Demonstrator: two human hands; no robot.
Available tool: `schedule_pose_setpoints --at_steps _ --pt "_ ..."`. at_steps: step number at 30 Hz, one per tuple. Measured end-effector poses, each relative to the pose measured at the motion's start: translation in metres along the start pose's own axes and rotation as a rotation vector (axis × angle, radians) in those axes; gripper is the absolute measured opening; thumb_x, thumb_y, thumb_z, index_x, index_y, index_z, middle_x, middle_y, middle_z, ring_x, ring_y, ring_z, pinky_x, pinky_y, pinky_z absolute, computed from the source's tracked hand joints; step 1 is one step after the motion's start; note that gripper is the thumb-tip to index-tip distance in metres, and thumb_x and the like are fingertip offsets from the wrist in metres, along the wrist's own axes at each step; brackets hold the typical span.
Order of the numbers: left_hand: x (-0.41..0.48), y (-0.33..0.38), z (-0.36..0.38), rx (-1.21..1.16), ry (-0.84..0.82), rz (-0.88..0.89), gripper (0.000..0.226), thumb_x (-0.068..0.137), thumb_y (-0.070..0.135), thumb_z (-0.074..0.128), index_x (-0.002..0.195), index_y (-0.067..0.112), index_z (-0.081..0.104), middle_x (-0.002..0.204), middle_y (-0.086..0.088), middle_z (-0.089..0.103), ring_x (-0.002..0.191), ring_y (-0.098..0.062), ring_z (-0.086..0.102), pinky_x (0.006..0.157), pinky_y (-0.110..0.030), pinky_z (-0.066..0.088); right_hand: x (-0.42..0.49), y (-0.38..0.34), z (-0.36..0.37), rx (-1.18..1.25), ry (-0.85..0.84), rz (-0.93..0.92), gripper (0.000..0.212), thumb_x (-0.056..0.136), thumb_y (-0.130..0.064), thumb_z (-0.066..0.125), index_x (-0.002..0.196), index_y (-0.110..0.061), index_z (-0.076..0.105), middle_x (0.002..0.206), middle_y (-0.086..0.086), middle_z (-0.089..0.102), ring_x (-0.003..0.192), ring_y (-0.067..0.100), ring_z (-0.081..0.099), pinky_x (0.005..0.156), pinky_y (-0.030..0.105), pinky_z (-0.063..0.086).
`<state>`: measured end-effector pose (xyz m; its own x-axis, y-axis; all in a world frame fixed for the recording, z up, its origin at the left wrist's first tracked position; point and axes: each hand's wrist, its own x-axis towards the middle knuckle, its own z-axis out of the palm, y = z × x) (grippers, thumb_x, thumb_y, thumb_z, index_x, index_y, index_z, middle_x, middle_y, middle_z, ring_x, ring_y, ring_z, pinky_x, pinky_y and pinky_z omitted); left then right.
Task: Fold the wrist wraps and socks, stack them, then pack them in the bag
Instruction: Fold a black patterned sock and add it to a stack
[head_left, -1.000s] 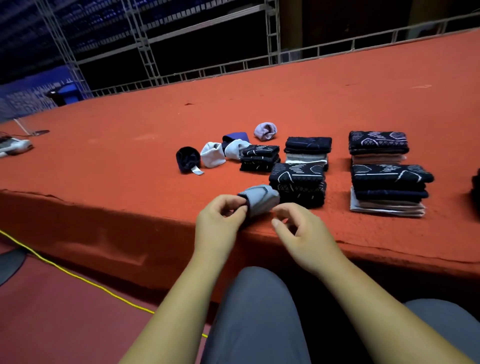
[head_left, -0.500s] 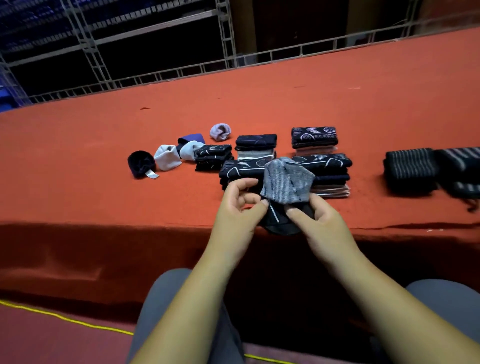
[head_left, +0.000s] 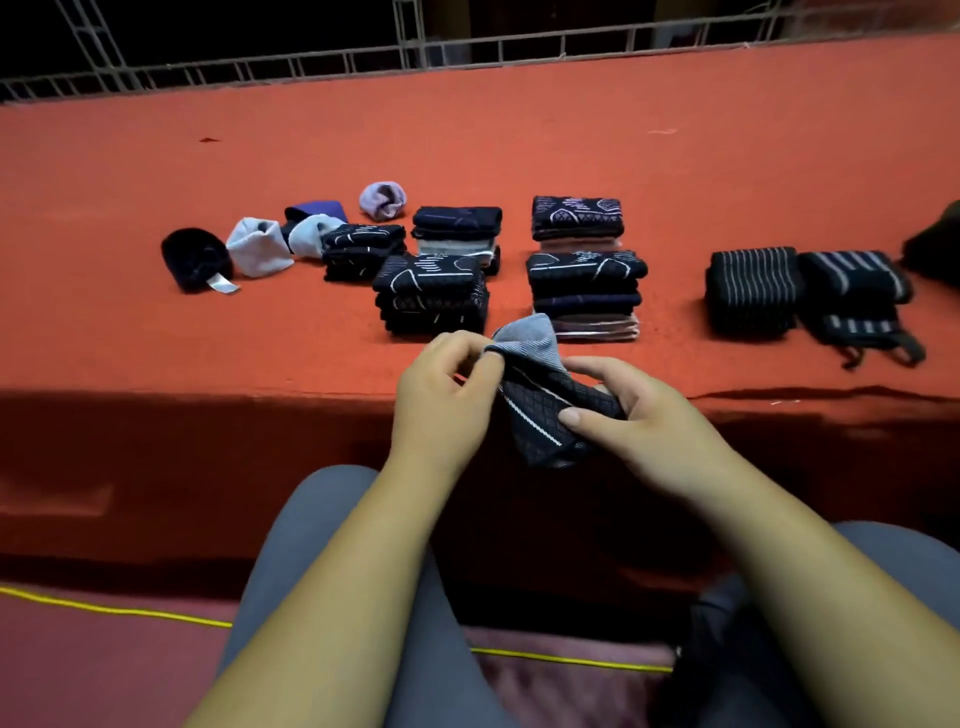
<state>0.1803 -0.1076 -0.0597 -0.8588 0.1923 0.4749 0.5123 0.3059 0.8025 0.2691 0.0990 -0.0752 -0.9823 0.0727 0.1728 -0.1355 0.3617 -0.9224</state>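
Observation:
Both hands hold one grey and dark patterned sock just over the front edge of the orange platform. My left hand pinches its grey end. My right hand grips the dark patterned part from the right. Behind them stand several stacks of folded dark socks. Balled socks lie to the left: a black one, a white one, a lilac one. Two striped black wrist wraps lie at the right.
A dark object is cut off by the right edge. A metal truss railing runs along the platform's far side. A yellow cable crosses the floor below. My grey-trousered knees are under the platform's front edge.
The sock has been opened out from a ball: its dark patterned part now hangs between my hands, my right hand gripping it lower. The view has swung right, showing the wrist wraps.

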Motion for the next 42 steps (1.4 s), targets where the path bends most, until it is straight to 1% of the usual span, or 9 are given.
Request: schedule_pose_setpoints --at_steps 6,11,14,18,22,25,31,36,42 --pt "0.013 0.002 -0.006 -0.556 0.198 -0.451 0.026 0.093 0.008 0.059 0.07 0.018 0.063 0.07 0.002 0.057 0.066 -0.011 0.05 0.061 -0.029 0.041 -0.004 -0.008 -0.012 -0.098 0.004 0.048 0.012 0.094 -0.013 0.08 0.101 -0.019 0.072 0.09 -0.006 0.078 0.079 0.005 0.065 0.077 0.028 0.05" --pt "0.041 -0.022 -0.038 -0.966 0.396 -0.691 0.014 0.092 0.011 0.055 0.08 0.013 0.061 0.07 -0.003 0.062 0.068 -0.018 0.059 0.059 -0.027 0.049 -0.006 -0.007 -0.034 -0.276 0.187 0.081 0.016 0.091 -0.012 0.08 0.085 -0.023 0.07 0.071 -0.007 0.069 0.064 0.004 0.054 0.067 0.032 0.045" --pt "0.036 -0.02 -0.039 -0.863 0.314 -0.589 0.017 0.096 0.009 0.057 0.082 0.013 0.065 0.072 -0.003 0.066 0.068 -0.015 0.063 0.066 -0.031 0.052 -0.008 -0.012 -0.029 -0.38 0.205 0.048 0.015 0.09 -0.016 0.079 0.085 -0.025 0.067 0.069 -0.01 0.066 0.06 0.001 0.051 0.063 0.03 0.045" --pt "0.017 -0.006 -0.025 -0.744 0.044 -0.403 0.025 0.104 0.009 0.057 0.084 0.013 0.071 0.082 -0.006 0.067 0.078 -0.016 0.063 0.075 -0.033 0.051 -0.013 -0.014 -0.02 -0.421 -0.014 0.047 0.017 0.087 -0.022 0.082 0.087 -0.029 0.067 0.078 -0.013 0.07 0.07 -0.003 0.058 0.068 0.022 0.045" --pt "0.005 -0.006 -0.022 -0.749 -0.138 -0.349 0.023 0.105 0.019 0.062 0.101 -0.001 0.073 0.097 -0.02 0.071 0.09 -0.028 0.066 0.09 -0.042 0.053 -0.016 -0.017 -0.011 -0.218 -0.201 0.146 0.018 0.093 -0.044 0.077 0.102 -0.029 0.075 0.094 -0.006 0.078 0.084 0.005 0.072 0.08 0.024 0.053" --pt "-0.005 0.001 -0.017 -0.774 -0.241 -0.341 0.02 0.106 0.018 0.061 0.103 0.0 0.071 0.094 -0.019 0.072 0.082 -0.026 0.068 0.08 -0.034 0.058 -0.013 -0.019 0.007 -0.011 -0.203 0.172 0.036 0.095 -0.056 0.063 0.107 -0.024 0.075 0.1 0.001 0.079 0.087 0.015 0.074 0.084 0.032 0.055" --pt "-0.011 0.004 -0.012 -0.806 -0.314 -0.371 0.011 0.1 0.014 0.065 0.106 0.005 0.065 0.093 -0.015 0.072 0.077 -0.021 0.068 0.074 -0.03 0.059 -0.007 -0.016 0.032 0.18 -0.079 0.141 0.018 0.105 -0.029 0.066 0.118 -0.018 0.07 0.091 0.017 0.074 0.08 0.018 0.065 0.071 0.034 0.055" --pt "-0.01 -0.003 -0.015 -0.732 -0.305 -0.345 0.003 0.098 0.02 0.074 0.098 0.02 0.071 0.096 -0.012 0.07 0.083 -0.022 0.065 0.077 -0.034 0.054 -0.006 -0.02 0.033 0.241 -0.049 0.215 0.021 0.097 -0.027 0.077 0.109 -0.014 0.065 0.083 0.017 0.067 0.072 0.022 0.057 0.059 0.025 0.049" --pt "-0.013 -0.009 -0.018 -0.525 -0.315 -0.244 0.012 0.103 0.025 0.069 0.098 0.017 0.075 0.097 -0.009 0.075 0.089 -0.02 0.067 0.084 -0.039 0.054 -0.007 -0.02 0.035 -0.013 0.072 -0.009 0.013 0.097 -0.014 0.073 0.094 -0.026 0.078 0.088 -0.005 0.077 0.078 0.009 0.07 0.078 0.037 0.059"
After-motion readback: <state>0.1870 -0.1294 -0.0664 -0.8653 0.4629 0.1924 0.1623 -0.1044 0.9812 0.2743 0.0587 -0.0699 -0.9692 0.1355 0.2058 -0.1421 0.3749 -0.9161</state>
